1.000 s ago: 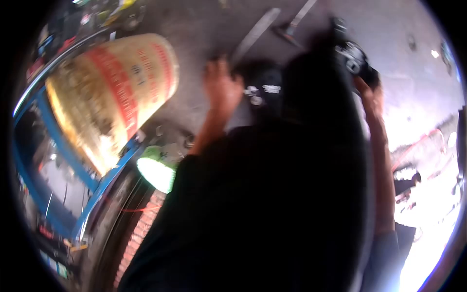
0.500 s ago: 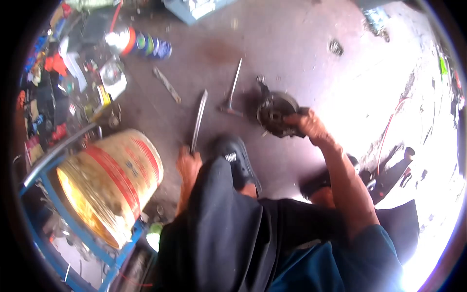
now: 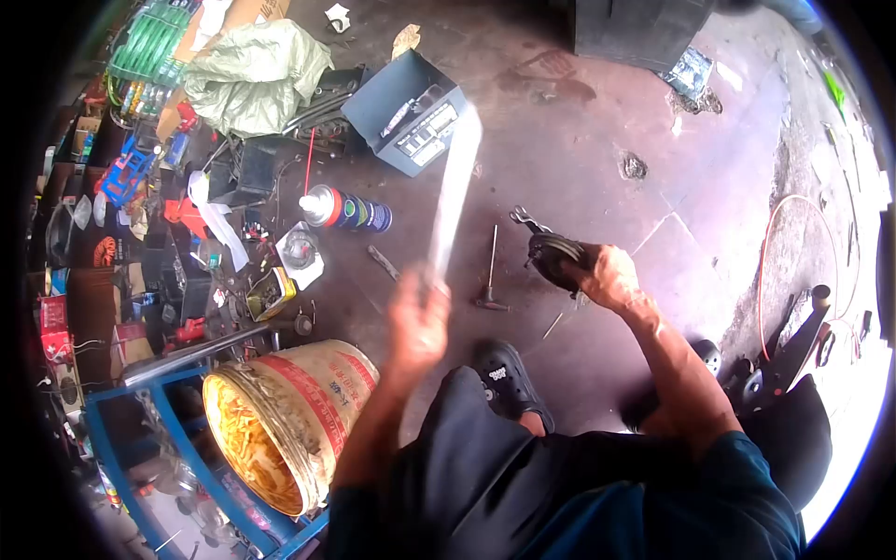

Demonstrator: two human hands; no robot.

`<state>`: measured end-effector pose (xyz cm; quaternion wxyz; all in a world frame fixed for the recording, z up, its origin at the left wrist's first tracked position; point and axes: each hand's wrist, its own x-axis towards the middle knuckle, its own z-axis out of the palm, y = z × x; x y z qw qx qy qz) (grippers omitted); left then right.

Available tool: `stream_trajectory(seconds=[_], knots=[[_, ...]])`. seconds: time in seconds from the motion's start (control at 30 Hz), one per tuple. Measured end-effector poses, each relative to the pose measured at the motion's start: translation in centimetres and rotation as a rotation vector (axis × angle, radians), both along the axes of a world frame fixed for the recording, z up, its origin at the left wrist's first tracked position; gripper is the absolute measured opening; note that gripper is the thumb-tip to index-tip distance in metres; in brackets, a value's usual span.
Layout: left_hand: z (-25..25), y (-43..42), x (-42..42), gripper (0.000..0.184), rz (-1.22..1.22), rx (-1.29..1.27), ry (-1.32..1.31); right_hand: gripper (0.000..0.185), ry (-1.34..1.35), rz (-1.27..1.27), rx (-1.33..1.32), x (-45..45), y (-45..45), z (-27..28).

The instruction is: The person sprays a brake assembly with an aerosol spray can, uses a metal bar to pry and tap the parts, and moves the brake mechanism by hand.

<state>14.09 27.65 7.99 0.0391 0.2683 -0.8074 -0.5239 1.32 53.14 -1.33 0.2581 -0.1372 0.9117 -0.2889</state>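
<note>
Above the workshop floor (image 3: 579, 187), your left forearm reaches forward; the left hand (image 3: 418, 322), motion-blurred, is wrapped around the near end of a metal bar (image 3: 455, 191) that points away from you. Your right arm is extended ahead, the right hand (image 3: 611, 277) clasping a dark round metal part (image 3: 557, 261) by its edge, fingertips partly hidden. To your left, a red-banded bucket (image 3: 322, 392) contains crumpled yellow material (image 3: 247, 448). Farther forward, an open blue-grey box (image 3: 381, 105) contains a dark item, unidentifiable at this size.
</note>
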Motion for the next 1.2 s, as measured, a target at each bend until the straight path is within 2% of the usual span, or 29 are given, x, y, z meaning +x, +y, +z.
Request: stream_trajectory(seconds=[0.07, 0.1, 0.17, 0.2, 0.23, 0.3, 0.37, 0.43, 0.5, 0.57, 0.6, 0.63, 0.67, 0.7, 0.73, 0.77, 0.83, 0.9, 0.97, 1.0, 1.03, 1.1, 1.2], knots=[[7.0, -1.0, -3.6, 0.023, 0.074, -0.265, 0.364, 0.033, 0.033, 0.053, 0.013, -0.3, -0.4, 1.4], [10.4, -0.8, -4.6, 0.025, 0.148, -0.274, 0.497, 0.033, 0.067, 0.080, -0.005, -0.2, -0.7, 2.1], [12.2, -0.4, -5.5, 0.031, 0.140, -0.244, 0.918, 0.032, 0.147, 0.127, -0.046, -0.2, -0.9, 3.3], [9.7, -0.3, -4.4, 0.038, 0.113, -0.123, 1.007, 0.033, 0.234, 0.158, -0.027, 0.0, -0.9, 3.2], [4.6, -1.4, -3.3, 0.031, 0.030, -0.582, 0.959, 0.032, 0.319, 0.160, -0.081, 0.1, -1.1, 3.4], [-6.2, -1.1, 0.9, 0.016, -0.151, -0.402, 0.174, 0.029, 0.474, 0.181, -0.174, 0.3, -1.1, 4.0], [-11.3, -3.5, 3.1, 0.018, -0.077, -0.324, -0.168, 0.031, 0.537, 0.186, -0.172, 0.4, -1.7, 4.8], [-4.1, -3.0, 0.0, 0.023, 0.045, -0.463, 0.446, 0.031, 0.610, 0.152, -0.155, -0.4, -1.2, 4.7], [6.5, -0.4, -1.0, 0.021, 0.301, -0.071, 0.301, 0.029, 0.586, 0.195, -0.160, -1.0, -1.1, 4.0], [8.2, 1.2, -2.3, 0.015, 0.305, -0.265, 0.747, 0.029, 0.543, 0.249, -0.071, -1.3, -1.2, 4.5], [6.2, 1.5, -2.1, 0.012, 0.283, -0.281, 0.921, 0.028, 0.552, 0.270, -0.060, -1.1, -1.3, 4.1], [-0.3, -1.0, -0.6, 0.022, 0.158, -0.651, 0.949, 0.028, 0.554, 0.262, -0.085, -0.4, -1.3, 4.3], [-3.1, 0.0, -0.3, 0.021, -0.029, -0.351, 0.502, 0.028, 0.570, 0.262, -0.114, -0.3, -1.6, 4.7], [-5.8, 1.0, 0.0, 0.022, -0.200, -0.191, -0.024, 0.028, 0.590, 0.263, -0.143, -0.3, -2.1, 5.2], [-7.5, 0.6, -0.3, 0.018, -0.226, -0.165, -0.347, 0.027, 0.562, 0.336, 0.005, -0.6, -2.7, 5.6], [-7.0, 0.1, -0.5, 0.022, -0.235, -0.215, -0.145, 0.028, 0.574, 0.322, -0.058, -1.1, -2.8, 5.4], [1.7, 0.8, -3.5, 0.023, -0.021, -0.339, 0.226, 0.031, 0.560, 0.265, -0.142, -0.3, -1.6, 4.1], [9.3, 1.0, -4.5, 0.022, 0.198, -0.031, 0.400, 0.032, 0.546, 0.281, -0.070, -0.4, -1.8, 3.8], [8.3, 0.9, -4.0, 0.014, 0.156, 0.003, 0.865, 0.036, 0.572, 0.271, -0.132, -0.6, -1.6, 4.6], [2.1, 1.3, -3.7, 0.013, 0.218, 0.130, 1.056, 0.038, 0.585, 0.266, -0.132, -0.7, -1.8, 4.6], [-1.8, 1.0, -2.6, 0.013, 0.203, 0.163, 0.660, 0.035, 0.607, 0.243, -0.168, -0.1, -2.1, 5.3], [-9.9, 0.3, -0.4, 0.015, -0.148, -0.018, -0.253, 0.027, 0.694, 0.209, -0.225, -1.0, -2.5, 6.8], [2.4, -0.1, -3.3, 0.016, 0.106, -0.096, 0.082, 0.031, 0.676, 0.186, -0.268, -1.9, -0.8, 6.2]])
